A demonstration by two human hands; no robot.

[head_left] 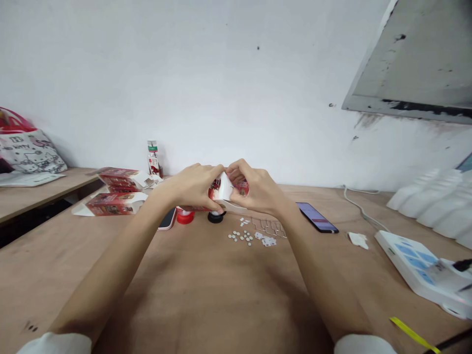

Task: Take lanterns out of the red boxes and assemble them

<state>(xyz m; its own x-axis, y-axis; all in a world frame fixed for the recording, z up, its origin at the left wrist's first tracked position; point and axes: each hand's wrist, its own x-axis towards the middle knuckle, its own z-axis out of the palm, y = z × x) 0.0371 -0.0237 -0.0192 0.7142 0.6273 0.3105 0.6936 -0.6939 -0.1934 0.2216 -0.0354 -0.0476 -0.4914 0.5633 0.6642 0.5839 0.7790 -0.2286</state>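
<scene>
Above the middle of the table, my left hand (pixel 197 184) and my right hand (pixel 254 189) grip a small red-and-white printed cardboard box (pixel 222 188) from both sides. One white flap of the box sticks up between my thumbs, and much of the box is hidden by my fingers. Below it on the table sit a red round piece (pixel 185 216) and a black round piece (pixel 216 217). Small round silvery discs (pixel 241 236), little white pieces (pixel 265 239) and bent metal wires (pixel 269 226) lie just nearer and to the right.
More red printed boxes (pixel 114 204) lie at the left, with a clear bottle (pixel 153 158) behind them. A phone (pixel 317 217) and a white power strip (pixel 413 268) with its cable are on the right. Another phone (pixel 167 220) is partly hidden by my left forearm.
</scene>
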